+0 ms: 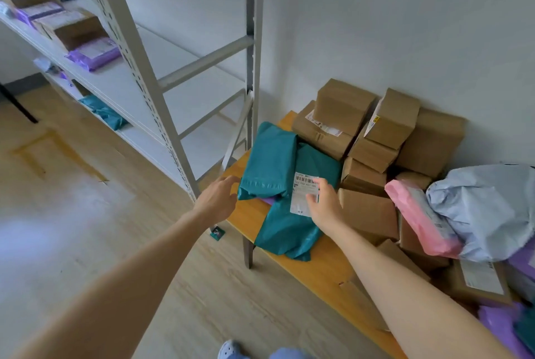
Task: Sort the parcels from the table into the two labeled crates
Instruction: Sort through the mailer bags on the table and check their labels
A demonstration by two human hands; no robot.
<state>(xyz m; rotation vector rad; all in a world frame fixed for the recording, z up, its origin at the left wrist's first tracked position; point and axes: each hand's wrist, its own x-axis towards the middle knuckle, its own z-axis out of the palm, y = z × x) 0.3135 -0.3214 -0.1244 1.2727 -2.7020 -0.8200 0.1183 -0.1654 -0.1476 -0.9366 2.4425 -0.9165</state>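
Note:
Two teal poly-bag parcels lie at the left end of the wooden table (324,269). The upper teal parcel (269,161) overlaps the lower teal parcel (292,231), which carries a white shipping label (304,196). My right hand (325,202) rests on that label with relaxed fingers. My left hand (220,198) hovers open at the table's left edge, fingertips just short of the upper teal parcel's corner. A bit of purple parcel (269,200) peeks out between the two teal ones. No labeled crates are in view.
Brown cardboard boxes (344,106) are stacked along the wall behind the teal parcels. A pink bag (419,214), a pale blue bag (486,208) and purple bags (498,326) lie at the right. A metal shelving rack (150,80) with parcels stands left.

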